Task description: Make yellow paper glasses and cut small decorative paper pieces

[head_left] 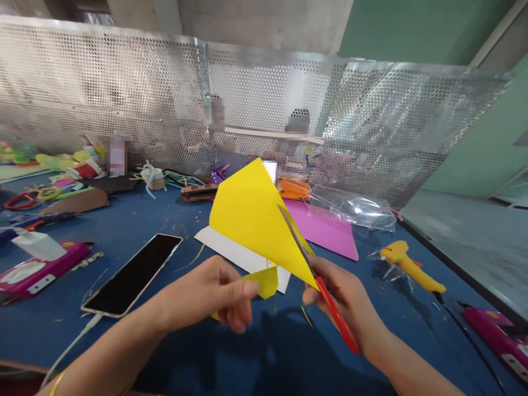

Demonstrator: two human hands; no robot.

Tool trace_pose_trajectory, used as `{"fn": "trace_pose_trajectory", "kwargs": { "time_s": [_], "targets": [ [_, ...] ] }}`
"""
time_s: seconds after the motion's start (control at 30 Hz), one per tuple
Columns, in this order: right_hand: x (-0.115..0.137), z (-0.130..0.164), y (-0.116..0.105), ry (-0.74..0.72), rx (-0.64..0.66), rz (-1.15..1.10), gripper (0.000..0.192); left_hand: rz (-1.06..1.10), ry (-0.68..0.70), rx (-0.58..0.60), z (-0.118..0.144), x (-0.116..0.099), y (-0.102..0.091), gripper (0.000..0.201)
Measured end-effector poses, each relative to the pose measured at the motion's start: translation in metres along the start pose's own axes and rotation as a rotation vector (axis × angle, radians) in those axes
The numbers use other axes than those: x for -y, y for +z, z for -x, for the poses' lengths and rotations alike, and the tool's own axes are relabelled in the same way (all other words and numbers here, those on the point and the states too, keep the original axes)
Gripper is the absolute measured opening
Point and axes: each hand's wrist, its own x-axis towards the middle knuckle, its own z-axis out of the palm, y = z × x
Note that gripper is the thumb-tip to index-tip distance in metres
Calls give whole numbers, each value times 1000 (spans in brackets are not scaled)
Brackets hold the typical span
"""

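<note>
- A pink case (39, 269) lies at the left edge of the blue desk (173, 220), and a dark phone (134, 273) rests just right of it.
- The left hand (218, 294) pinches the lower corner of a folded yellow paper (253, 217) held above the desk.
- The right hand (340, 291) grips red-handled scissors (317, 280), blades against the paper's right edge.
- A pink sheet (325, 228) lies behind.
- A yellow glue gun (410, 267) lies to the right.
</note>
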Motion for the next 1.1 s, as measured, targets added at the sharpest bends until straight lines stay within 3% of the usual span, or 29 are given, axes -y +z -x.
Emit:
{"fn": "trace_pose_trajectory", "kwargs": {
  "time_s": [0.03,0.07,0.1,0.13,0.17,0.2,0.23,0.27,0.33,0.43,0.53,0.7,0.93,1.1],
  "targets": [
    [0,0,-3,-2,6,8,26,-64,5,44,9,-5,-6,43],
    [0,-1,-4,-6,12,17,27,-114,69,-4,16,-12,-11,38],
    [-1,-1,-5,-4,19,22,28,-165,178,-128,22,-19,-17,36],
    [-2,-1,-5,7,27,14,29,-215,275,-327,24,-27,-23,33],
    [-4,-1,-5,22,23,-5,29,-236,387,-654,22,-34,-29,30],
    [-6,-1,-5,32,24,-27,30,-277,441,-902,18,-41,-36,21],
    [-7,-2,-5,30,29,-43,31,-329,513,-1044,11,-47,-43,17],
    [-9,-2,-6,15,34,-49,33,-345,531,-1035,2,-51,-50,28],
    [-10,-3,-8,-36,62,-27,35,-265,428,-874,-17,-55,-63,47],
    [-9,-5,-11,-35,122,1,35,-65,243,-570,-35,-49,-75,47],
    [-6,-6,-9,59,189,-48,25,123,99,-424,-39,-36,-77,42],
    [-5,-5,-6,171,250,-152,14,199,-11,-379,-44,-21,-70,39],
    [-6,-7,-9,8,174,95,29,274,-49,-367,-49,-18,-63,31],
    [-7,-6,-10,20,141,199,39,308,-23,-360,-48,-18,-61,30]
  ]
}}
